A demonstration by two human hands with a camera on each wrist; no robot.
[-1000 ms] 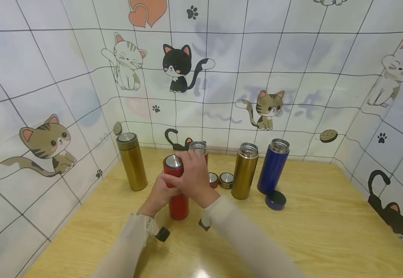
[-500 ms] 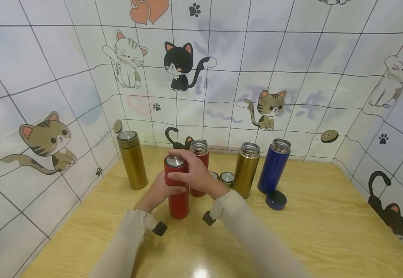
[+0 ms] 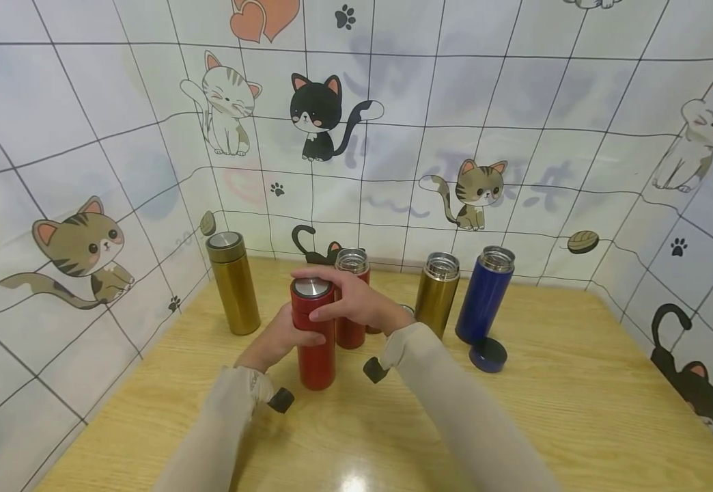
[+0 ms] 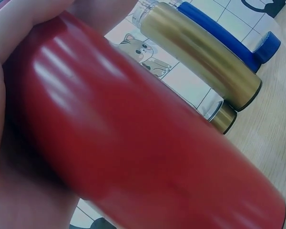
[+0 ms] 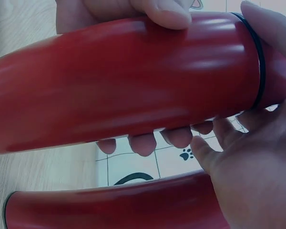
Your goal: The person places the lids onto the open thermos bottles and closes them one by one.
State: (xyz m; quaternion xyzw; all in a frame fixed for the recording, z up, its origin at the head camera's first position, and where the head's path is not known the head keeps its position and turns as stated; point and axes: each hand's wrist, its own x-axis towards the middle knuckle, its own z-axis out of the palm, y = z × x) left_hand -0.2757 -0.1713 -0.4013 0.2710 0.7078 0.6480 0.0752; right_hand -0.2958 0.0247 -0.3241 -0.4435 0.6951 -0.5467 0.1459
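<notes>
A red thermos bottle [image 3: 317,365] stands upright on the table, its steel-topped lid [image 3: 312,288] in place. My left hand [image 3: 278,339] grips its body, the thumb across the front and the fingertips showing on the far side in the right wrist view. Up at the top, my right hand [image 3: 361,302] holds the lid between thumb and fingers. A black ring [image 5: 258,59] marks the seam between lid and body in the right wrist view. Just behind stands a second red bottle [image 3: 352,333], its mouth uncovered.
A capped gold bottle [image 3: 236,294] stands at the left. To the right are an uncapped gold bottle [image 3: 436,294] and an uncapped blue bottle [image 3: 482,297], with a blue lid [image 3: 488,354] before it. A gold lid [image 4: 224,117] lies by the gold bottle. Printed walls enclose the table.
My right hand has shifted its hold round the lid, its wrist swinging right, so more of the lid's top shows. The left hand keeps its grip and the bottle stays in place.
</notes>
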